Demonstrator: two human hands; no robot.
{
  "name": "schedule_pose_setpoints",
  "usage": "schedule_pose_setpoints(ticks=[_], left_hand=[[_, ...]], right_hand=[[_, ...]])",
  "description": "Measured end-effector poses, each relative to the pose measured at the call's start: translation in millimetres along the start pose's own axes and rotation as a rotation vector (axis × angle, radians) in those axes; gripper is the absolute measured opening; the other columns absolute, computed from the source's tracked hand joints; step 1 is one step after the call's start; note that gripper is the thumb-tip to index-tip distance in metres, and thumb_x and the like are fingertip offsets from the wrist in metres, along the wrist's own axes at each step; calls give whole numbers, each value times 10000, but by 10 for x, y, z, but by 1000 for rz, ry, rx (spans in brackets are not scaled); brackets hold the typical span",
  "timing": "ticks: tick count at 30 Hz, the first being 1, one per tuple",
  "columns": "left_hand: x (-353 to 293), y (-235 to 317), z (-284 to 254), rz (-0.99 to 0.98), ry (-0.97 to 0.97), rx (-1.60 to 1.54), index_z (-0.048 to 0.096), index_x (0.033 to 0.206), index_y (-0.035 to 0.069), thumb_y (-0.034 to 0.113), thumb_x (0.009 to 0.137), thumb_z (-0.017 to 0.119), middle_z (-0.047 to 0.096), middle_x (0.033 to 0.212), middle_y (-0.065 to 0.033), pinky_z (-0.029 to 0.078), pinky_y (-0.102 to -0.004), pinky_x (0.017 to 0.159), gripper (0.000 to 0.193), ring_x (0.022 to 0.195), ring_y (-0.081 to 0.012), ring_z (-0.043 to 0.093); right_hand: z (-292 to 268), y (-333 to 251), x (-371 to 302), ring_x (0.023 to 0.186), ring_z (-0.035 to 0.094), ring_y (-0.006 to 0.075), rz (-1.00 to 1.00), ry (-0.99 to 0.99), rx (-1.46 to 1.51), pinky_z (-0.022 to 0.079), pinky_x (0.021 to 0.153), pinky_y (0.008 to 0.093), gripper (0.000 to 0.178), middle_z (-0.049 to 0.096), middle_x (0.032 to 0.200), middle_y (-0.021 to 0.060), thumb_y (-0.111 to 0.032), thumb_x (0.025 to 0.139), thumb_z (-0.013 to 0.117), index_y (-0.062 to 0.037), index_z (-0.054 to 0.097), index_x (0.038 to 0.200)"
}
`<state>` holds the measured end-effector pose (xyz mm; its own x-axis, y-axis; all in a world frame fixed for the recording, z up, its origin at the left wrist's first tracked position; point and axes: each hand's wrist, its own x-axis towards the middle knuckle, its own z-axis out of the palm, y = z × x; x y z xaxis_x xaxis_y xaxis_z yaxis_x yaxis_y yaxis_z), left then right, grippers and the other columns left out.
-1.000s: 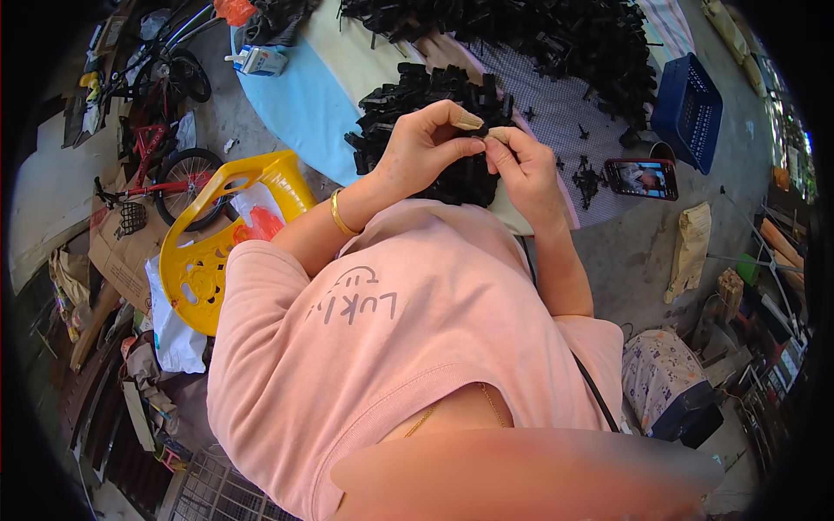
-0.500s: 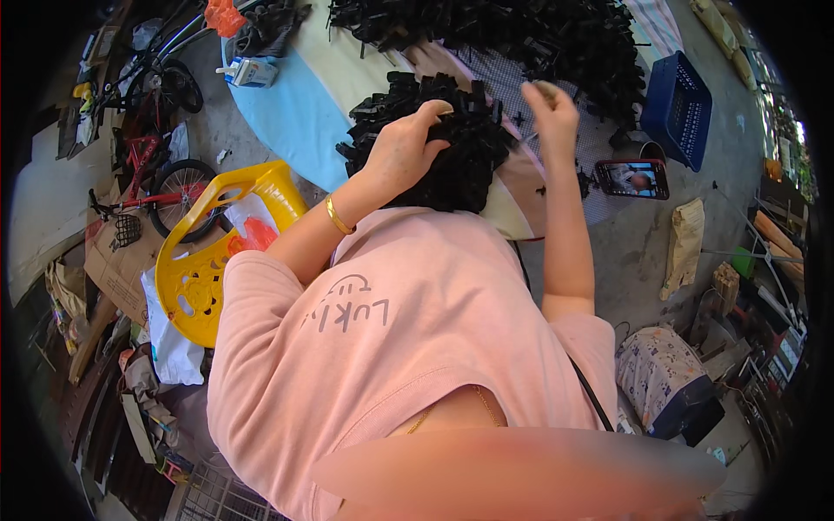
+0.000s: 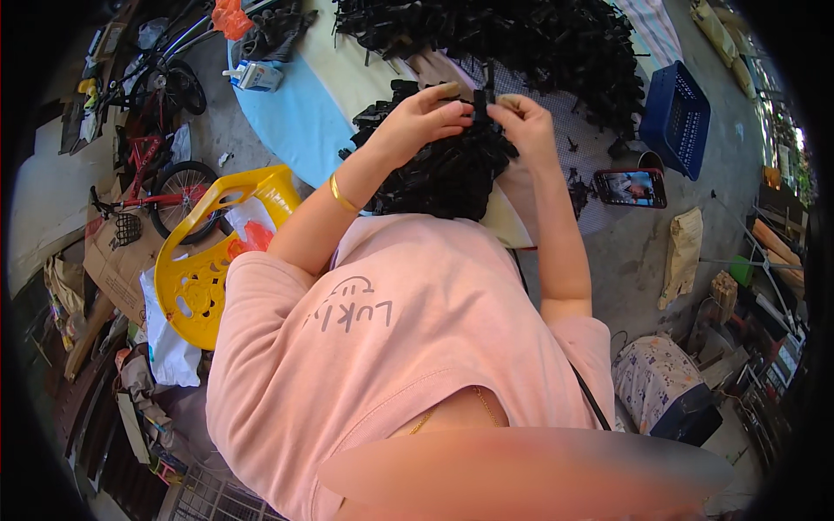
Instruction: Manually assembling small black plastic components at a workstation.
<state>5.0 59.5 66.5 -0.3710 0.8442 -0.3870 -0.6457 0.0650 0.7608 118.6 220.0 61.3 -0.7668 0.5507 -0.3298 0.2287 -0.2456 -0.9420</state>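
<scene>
My left hand (image 3: 430, 120) reaches in over a heap of small black parts (image 3: 434, 178), a gold bangle on its wrist. Its thumb and a finger close together at the edge of an upright black part (image 3: 480, 104). On the other side of that part, my right hand (image 3: 526, 128) pinches with thumb and forefinger. Both sets of fingertips meet it above the heap. Its exact kind is too small and dark to make out. A much larger pile of similar black parts (image 3: 521, 43) spreads beyond my hands on a striped cloth (image 3: 291, 117).
Right of the cloth stand a blue plastic basket (image 3: 676, 122) and a phone (image 3: 630, 187) with its screen lit. At my left are a yellow plastic chair (image 3: 187, 291), a red bicycle (image 3: 161, 195) and a small carton (image 3: 256, 75). A flower-patterned cover (image 3: 656, 378) sits at the lower right.
My hands have come together over the heap, the right one moving left and slightly down. A black part now stands between their fingertips. The view has shifted slightly.
</scene>
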Motion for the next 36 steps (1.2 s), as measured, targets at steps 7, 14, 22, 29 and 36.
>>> schedule_pose_setpoints(ticks=[7,14,22,29,36], left_hand=[[15,86,44,52,-232,-81,395,1252,1,196,829,615,508,1199,-153,392,-350,964,516,1117,-228,498],[-132,158,133,185,-97,25,452,1178,45,59,812,600,551,1139,-149,449,-302,890,395,1032,-211,559],[-241,132,293,317,-89,311,454,1143,22,-58,808,527,557,1126,-108,431,-260,896,352,1005,-128,542],[-351,147,352,333,-28,387,474,1111,-1,-44,813,544,578,1064,-87,442,-261,881,309,987,-131,552],[-358,27,337,461,74,564,512,1050,-11,-76,797,557,598,993,-74,474,-240,812,265,910,-114,570]], right_hand=[[156,-7,-394,673,537,56,-254,-188,-232,433,630,187,105,599,737,-3,-51,759,663,13,614,825],[145,-82,-542,578,471,31,-247,-88,-153,389,537,172,123,539,647,-16,-103,810,614,1,606,877],[232,-255,-563,530,389,10,-178,-165,-130,284,467,147,187,498,635,-36,-146,894,509,2,605,958],[264,-253,-612,552,453,32,-211,-164,-206,350,489,164,174,521,620,-23,-132,882,535,11,615,941],[356,-226,-661,512,431,31,-196,-80,-146,334,456,182,191,502,575,-21,-145,876,542,20,629,914]])
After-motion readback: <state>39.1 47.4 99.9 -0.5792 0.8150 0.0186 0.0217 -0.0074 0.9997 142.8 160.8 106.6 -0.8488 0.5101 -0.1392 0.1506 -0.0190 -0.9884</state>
